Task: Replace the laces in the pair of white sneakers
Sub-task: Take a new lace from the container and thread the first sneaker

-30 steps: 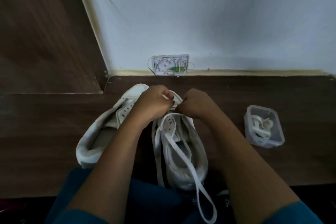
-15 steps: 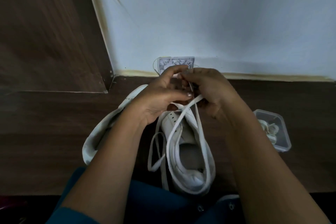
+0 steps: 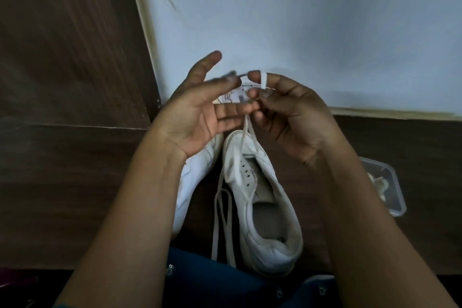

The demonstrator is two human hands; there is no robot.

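**A:** We're clamping our right grip (image 3: 295, 117) on the white lace (image 3: 246, 127), which is looping round the forefinger so it isn't slipping.

**B:** Our left grip (image 3: 200, 117) is hovering apart, holding nothing. The lace is rising from the sneaker (image 3: 265, 207) lying on the desk (image 3: 75, 182), so we're probably tensioning it.

Dim, soft indoor light with some motion blur.
The pale wall (image 3: 300, 20) is catching the most light, while the wood floor (image 3: 62, 182) is sinking into shadow toward its left edge. The left hand (image 3: 200, 117) is smearing at its fingertips (image 3: 220, 84), the lace (image 3: 263, 80) is showing sharper, and straight lines are bowing near the frame edges.
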